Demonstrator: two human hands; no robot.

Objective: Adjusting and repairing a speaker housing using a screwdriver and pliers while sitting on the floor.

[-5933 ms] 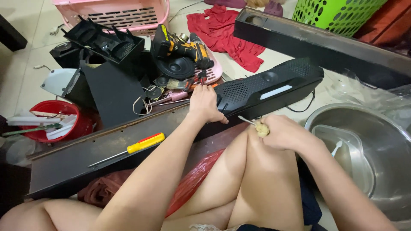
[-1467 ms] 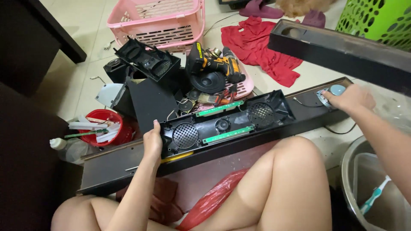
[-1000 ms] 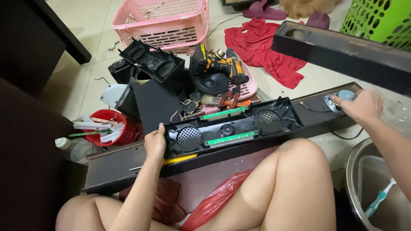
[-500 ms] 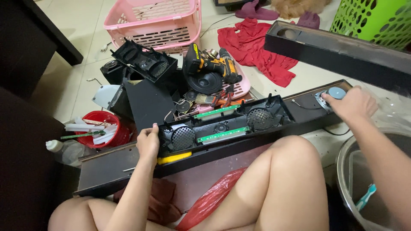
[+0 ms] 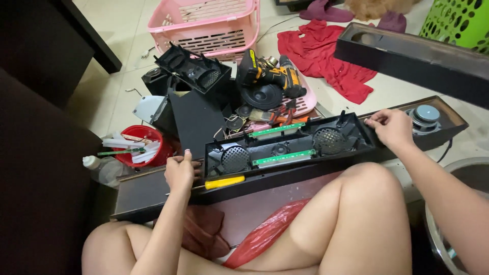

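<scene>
Gripping long black plastic speaker panel (image 5: 290, 147), left hand (image 5: 181, 173), right hand (image 5: 392, 127).

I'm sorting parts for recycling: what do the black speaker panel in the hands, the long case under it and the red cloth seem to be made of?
Speaker panel: likely moulded plastic, matt black, with ribs and perforated grilles. Long case: probably laminated board; flat, dark, pale edge strip. Red cloth: soft fabric, crumpled in folds.

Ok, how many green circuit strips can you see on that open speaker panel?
2. One green strip runs along the panel's upper edge; the other lies lower, between the two round grilles. The left hand and right hand grip the ends; more may be hidden.
</scene>
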